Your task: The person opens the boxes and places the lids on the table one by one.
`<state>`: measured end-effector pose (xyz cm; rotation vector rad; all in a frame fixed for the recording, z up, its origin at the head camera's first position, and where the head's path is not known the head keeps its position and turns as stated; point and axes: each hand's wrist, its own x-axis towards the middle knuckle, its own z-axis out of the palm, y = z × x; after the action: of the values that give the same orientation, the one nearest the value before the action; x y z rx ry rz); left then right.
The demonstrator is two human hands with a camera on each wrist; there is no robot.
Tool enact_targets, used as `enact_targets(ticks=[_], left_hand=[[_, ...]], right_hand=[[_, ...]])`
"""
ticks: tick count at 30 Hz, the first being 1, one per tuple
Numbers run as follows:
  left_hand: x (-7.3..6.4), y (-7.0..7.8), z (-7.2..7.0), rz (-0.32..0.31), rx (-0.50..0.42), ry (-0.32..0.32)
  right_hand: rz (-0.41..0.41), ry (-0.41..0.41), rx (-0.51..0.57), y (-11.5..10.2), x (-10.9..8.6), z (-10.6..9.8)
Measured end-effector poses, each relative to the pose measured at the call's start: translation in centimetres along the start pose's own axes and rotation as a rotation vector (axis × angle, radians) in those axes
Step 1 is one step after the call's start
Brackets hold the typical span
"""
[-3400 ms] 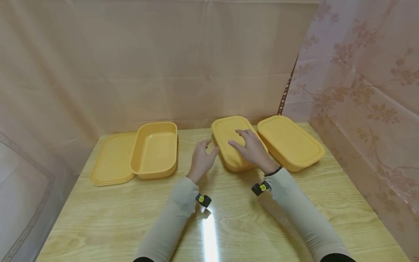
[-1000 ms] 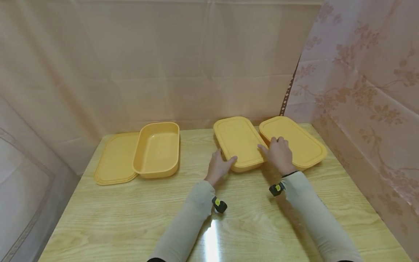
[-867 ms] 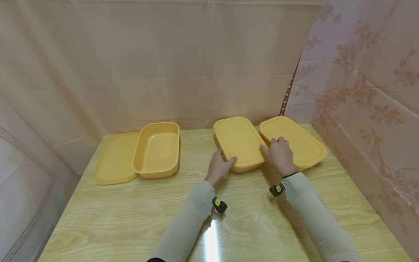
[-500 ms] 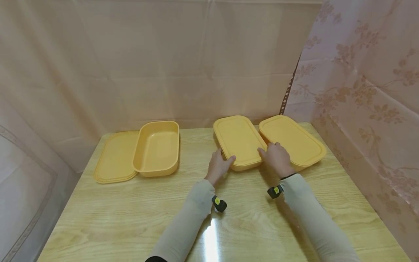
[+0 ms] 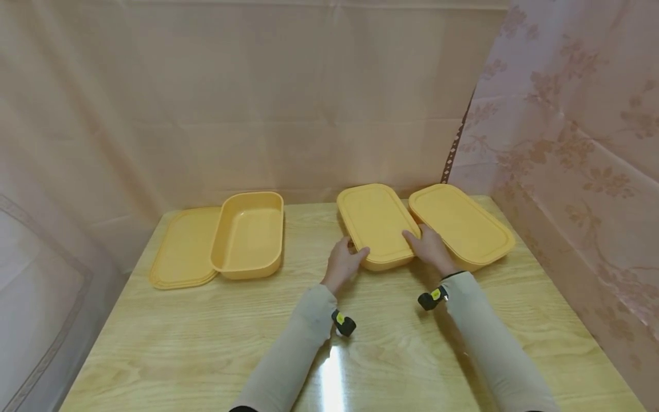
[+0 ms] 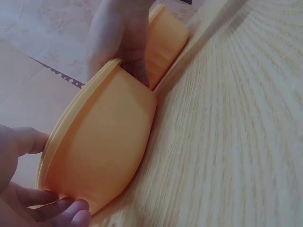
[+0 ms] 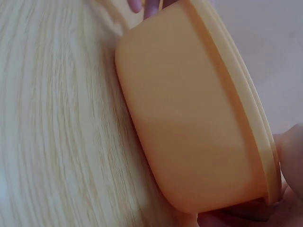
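Note:
A yellow lidded food container (image 5: 378,223) sits right of the table's middle in the head view. My left hand (image 5: 342,265) grips its left side near the front corner, thumb over the lid's edge and fingers along the wall. On the opposite side, my right hand (image 5: 431,250) holds it the same way, thumb on the lid rim. Its fingers reach down into the gap beside a second lidded container (image 5: 463,226). Both wrist views show the front wall of the held container (image 6: 104,132) close over the wood, its lid (image 7: 244,94) seated on the rim.
At the left, an open yellow container (image 5: 247,234) overlaps the edge of a few stacked yellow lids (image 5: 182,252). All stand along the back of the wooden table (image 5: 206,343). A beige curtain (image 5: 231,103) hangs behind, and a pink floral cloth (image 5: 582,160) at the right.
My hands came from above the table onto the middle container's sides. The right hand's fingers, lately raised over the right container's edge, have dropped between the two boxes. The containers stay nearly in place.

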<state>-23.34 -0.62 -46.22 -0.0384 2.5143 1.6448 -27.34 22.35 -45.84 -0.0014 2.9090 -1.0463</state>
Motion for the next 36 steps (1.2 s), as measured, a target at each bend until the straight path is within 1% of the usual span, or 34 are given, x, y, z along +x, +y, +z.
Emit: enact_targets(ticks=[4,6,9,11,16,21,24,28,30,33,36], left_hand=[[0.0,0.0,0.0,0.007,-0.004,0.011],[0.0,-0.1,0.0,0.021,0.042,0.014],[0.0,-0.1,0.1,0.051,0.124,0.01],[0.0,-0.1,0.0,0.062,0.161,0.01],[0.1,0.0,-0.2,0.062,0.161,0.011],[0.2,0.1,-0.4,0.044,0.147,0.008],[0.3,0.2,-0.5,0.049,0.147,0.004],[0.4,0.3,-0.7,0.059,0.18,-0.02],[0.5,0.4,-0.8,0.052,0.186,-0.029],[0.6,0.5,-0.8,0.052,0.181,-0.042],[0.8,0.5,-0.7,0.072,0.189,-0.065]], right_hand=[[0.022,-0.024,0.077,0.3,0.2,0.2],[0.038,-0.037,0.107,0.1,0.0,0.1],[0.048,-0.051,0.122,-0.2,-0.2,-0.3],[0.047,-0.057,0.13,-0.3,-0.3,-0.5],[0.043,-0.062,0.142,-0.3,-0.5,-0.6],[0.058,-0.066,0.176,-0.7,-0.9,-0.7],[0.06,-0.049,0.185,-0.8,-1.0,-0.7],[0.059,-0.015,0.19,-0.9,-1.2,-0.5],[0.065,-0.009,0.199,-0.9,-1.4,-0.5],[0.094,-0.017,0.242,-1.1,-1.9,-0.6],[0.136,-0.037,0.276,-1.0,-2.5,-1.0]])
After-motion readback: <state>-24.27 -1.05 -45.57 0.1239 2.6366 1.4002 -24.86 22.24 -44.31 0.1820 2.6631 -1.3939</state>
